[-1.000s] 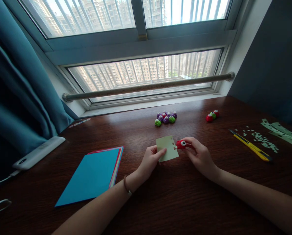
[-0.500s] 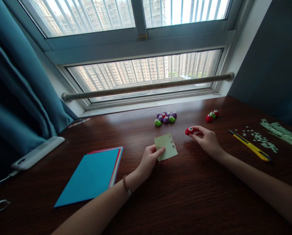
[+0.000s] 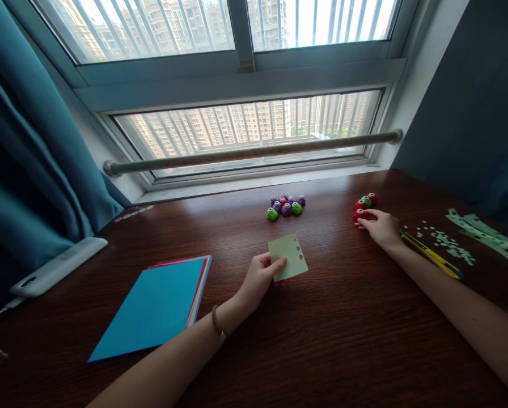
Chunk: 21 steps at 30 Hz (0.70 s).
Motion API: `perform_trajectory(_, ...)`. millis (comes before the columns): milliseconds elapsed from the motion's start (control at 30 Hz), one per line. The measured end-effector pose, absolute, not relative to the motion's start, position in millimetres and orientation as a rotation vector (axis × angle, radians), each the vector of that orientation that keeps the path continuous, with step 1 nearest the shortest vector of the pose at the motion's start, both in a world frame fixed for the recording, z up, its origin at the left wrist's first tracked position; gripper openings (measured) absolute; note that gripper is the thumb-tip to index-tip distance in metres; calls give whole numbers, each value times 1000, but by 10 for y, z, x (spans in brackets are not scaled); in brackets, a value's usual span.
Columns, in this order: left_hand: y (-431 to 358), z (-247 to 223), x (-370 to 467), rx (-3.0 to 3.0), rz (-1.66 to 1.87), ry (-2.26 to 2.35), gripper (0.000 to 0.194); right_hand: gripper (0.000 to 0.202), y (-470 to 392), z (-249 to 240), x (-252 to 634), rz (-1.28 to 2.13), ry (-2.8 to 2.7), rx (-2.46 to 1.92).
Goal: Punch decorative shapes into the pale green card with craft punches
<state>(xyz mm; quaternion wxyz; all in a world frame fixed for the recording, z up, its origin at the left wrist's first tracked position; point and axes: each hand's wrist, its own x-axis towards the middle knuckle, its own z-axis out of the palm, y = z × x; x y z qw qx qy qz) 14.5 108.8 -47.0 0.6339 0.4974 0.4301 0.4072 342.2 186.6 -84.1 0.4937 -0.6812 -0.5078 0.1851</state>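
A pale yellow-green card (image 3: 288, 256) with small punched shapes along its right edge is pinched in my left hand (image 3: 260, 276), above the middle of the table. Farther right, the thumb and fingers of my right hand (image 3: 380, 228) are closed on a small red punch (image 3: 359, 215). That punch is at the near end of a short row with another red punch (image 3: 360, 204), a green one (image 3: 367, 201) and a red one at the back. Several purple, green and red punches (image 3: 286, 208) form a cluster behind the card.
A stack of coloured paper (image 3: 152, 309) lies at left, near a white phone-like device (image 3: 60, 266) with a cable. On the right are a yellow cutter (image 3: 435, 258), tiny paper bits (image 3: 449, 246) and pale green strips (image 3: 483, 232). A window with a rail (image 3: 258, 152) is behind the table.
My right hand has moved right and away from me with the red punch, bringing it to the short row. My left hand still holds the card in nearly the same place.
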Motion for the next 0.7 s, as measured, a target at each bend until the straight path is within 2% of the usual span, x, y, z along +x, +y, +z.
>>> perform_trajectory(167,1087,-459,143,1149,924,1005,39,46,1953,-927,3480,365,-1242,-1537)
perform_trajectory(333,1090,-465,138,1152,928,1002,40,41,1829,-782,3200,348,-1311,-1391)
perform_trajectory(400,1090,-468,135,1160,923,987,40,32,1655,-659,2937,602,-1404,-1283)
perform_trajectory(467,1089,-470,133,1182,907,968,40,34,1441,-552,2648,1163,-1457,-1102)
perform_trajectory(533,1087,-470,133,1210,887,950,38,36,1239,-486,2405,1565,-1426,-949)
perform_trajectory(600,1084,-469,133,1227,870,929,36,33,1095,-460,2252,1730,-1394,-880)
perform_trajectory(700,1076,-470,135,1230,836,891,36,30,1003,-461,2180,1752,-1394,-895)
